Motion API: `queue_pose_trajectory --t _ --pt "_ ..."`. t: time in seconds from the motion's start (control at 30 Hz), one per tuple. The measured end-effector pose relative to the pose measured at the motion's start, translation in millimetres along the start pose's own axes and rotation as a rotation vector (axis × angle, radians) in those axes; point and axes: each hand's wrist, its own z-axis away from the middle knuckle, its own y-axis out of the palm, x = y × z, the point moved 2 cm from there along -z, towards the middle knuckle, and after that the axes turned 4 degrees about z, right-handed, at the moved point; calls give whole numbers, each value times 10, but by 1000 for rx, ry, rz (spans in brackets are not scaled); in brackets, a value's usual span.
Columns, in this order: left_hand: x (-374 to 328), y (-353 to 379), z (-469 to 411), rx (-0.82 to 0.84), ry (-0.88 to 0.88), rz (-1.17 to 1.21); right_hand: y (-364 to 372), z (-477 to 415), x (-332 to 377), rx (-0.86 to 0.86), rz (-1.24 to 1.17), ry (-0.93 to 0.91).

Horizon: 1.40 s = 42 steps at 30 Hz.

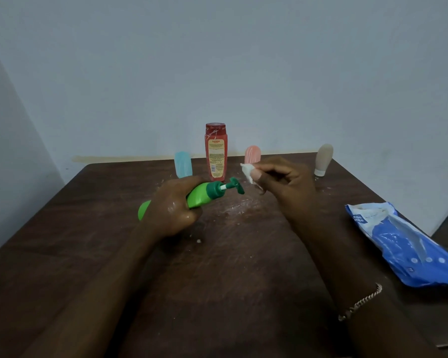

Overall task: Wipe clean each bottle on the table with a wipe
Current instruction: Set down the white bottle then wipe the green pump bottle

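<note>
- Your left hand (175, 210) grips the green bottle (199, 196) on its side above the table (88, 228), pump pointing right.
- Your right hand (285, 180) pinches a wipe (247, 171) just beside the pump.
- Red bottle (216, 151), blue bottle (183, 164), pink bottle (252, 154) and beige bottle (323, 159) stand at the far edge.

Both forearms are bare from the lower edge of the view up to the wrists. A thin chain bracelet of small gold-toned metal links (360, 303) circles the right wrist — slack, slightly slanted. The left hand (175, 211) glistens on its back — wet, shiny patches.
</note>
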Motion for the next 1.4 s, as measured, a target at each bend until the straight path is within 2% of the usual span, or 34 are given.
queue_pose_trajectory --t 0.1,0.17,0.27,0.37,0.47,0.53,0.6,0.67,0.77,0.83,0.93,1.0,1.1,1.2,1.3,1.4 --pt "-7 3 9 -6 3 -6 79 57 59 96 190 -128" --pt "-3 1 14 -9 5 -13 137 48 46 66 294 -162" --pt "12 -1 17 -6 12 -5 102 -14 -20 12 284 -94" --pt "23 13 10 -4 10 -5 52 13 -13 38 145 -86" --pt "5 26 30 -8 8 -12 93 69 8 63 228 -143" --pt "8 20 36 -16 12 -4 62 29 -45 -9 281 -83" --pt "5 16 29 -13 6 4 5 12 -78 -58 221 -36" --pt "3 22 25 -10 2 4 -5 29 -46 -13 103 -43" --pt "14 22 32 -11 -3 2 64 45 -41 89 186 -85" --pt "17 7 39 -19 -9 4 34 -4 -113 46 237 -19" --pt "-3 1 21 -26 -21 18 -24 3 -98 -14 53 -1" --pt "-31 8 22 -22 -9 21 18 35 -18 65 -11 -42" --pt "-35 -1 44 -7 7 34 84 26 -43 149 65 -53" --pt "-13 -56 40 -42 -25 103 13 -16 -172 96 89 38" --pt "-106 -101 16 -86 -48 159 -25 -4 -204 19 -74 80" --pt "-240 -117 -13 -107 -111 304 29 17 -175 -6 -133 128"
